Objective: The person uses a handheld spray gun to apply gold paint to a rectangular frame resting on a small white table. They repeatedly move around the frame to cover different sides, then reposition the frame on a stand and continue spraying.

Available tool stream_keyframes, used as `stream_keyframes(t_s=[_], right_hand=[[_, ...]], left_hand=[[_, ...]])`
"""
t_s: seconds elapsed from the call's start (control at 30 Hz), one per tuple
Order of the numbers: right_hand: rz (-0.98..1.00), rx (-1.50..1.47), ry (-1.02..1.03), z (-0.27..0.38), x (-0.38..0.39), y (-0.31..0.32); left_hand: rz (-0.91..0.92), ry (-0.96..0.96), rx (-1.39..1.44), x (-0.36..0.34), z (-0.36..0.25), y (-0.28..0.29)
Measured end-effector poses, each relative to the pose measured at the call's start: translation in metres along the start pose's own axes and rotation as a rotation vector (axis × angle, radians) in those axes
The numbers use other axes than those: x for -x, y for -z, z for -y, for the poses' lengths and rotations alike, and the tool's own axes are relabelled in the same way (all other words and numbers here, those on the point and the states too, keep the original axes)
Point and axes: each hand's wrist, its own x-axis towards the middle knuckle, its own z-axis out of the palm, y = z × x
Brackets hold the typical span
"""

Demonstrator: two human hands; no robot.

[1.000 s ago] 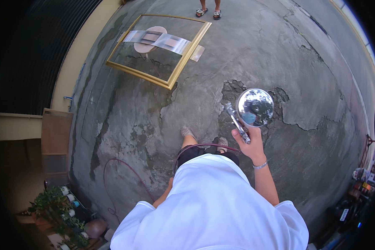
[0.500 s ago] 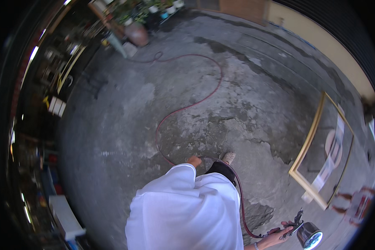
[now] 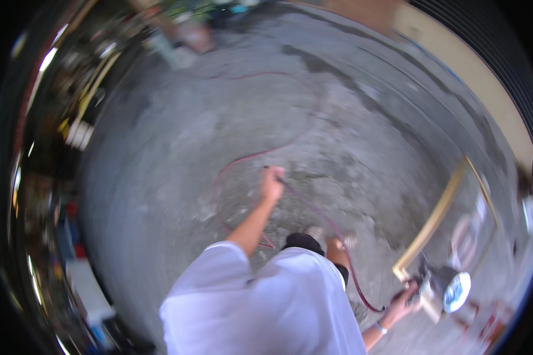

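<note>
My left hand (image 3: 272,183) is stretched out in front of me, closed around a thin red hose (image 3: 314,207) that loops over the concrete floor. Down at the lower right, my right hand (image 3: 401,303) grips a spray gun with a shiny metal cup (image 3: 450,291); the same hose runs to it. My white shirt (image 3: 266,302) fills the bottom of the view, and my feet show just beyond it. The picture is motion-blurred.
A gold-framed glass panel (image 3: 435,220) lies on the floor at the right. A beige wall (image 3: 485,83) curves along the upper right. Potted plants and clutter (image 3: 183,29) sit at the top, and shelves of goods (image 3: 47,177) line the left.
The view has swung further round. My left arm has come up and taken hold of the red hose in front of me. My right hand still holds the spray gun, low at the right.
</note>
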Motion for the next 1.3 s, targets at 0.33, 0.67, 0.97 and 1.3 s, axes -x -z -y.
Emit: stream_keyframes(t_s=[0.33, 0.67, 0.97, 1.3], right_hand=[[-0.151, -0.177, 0.049, 0.001, -0.105, -0.003], [-0.391, -0.129, -0.037, -0.013, -0.256, 0.019], [-0.542, -0.175, -0.267, -0.02, -0.388, 0.006], [-0.554, -0.463, -0.178, 0.104, -0.632, -0.075]], left_hand=[[-0.001, -0.476, -0.166, -0.098, -0.132, -0.07], [0.181, -0.751, -0.087, -0.152, -0.311, -0.241], [0.398, -0.806, -0.043, -0.237, -0.397, -0.439], [0.76, -0.945, -0.902, -0.276, -0.501, -0.679]])
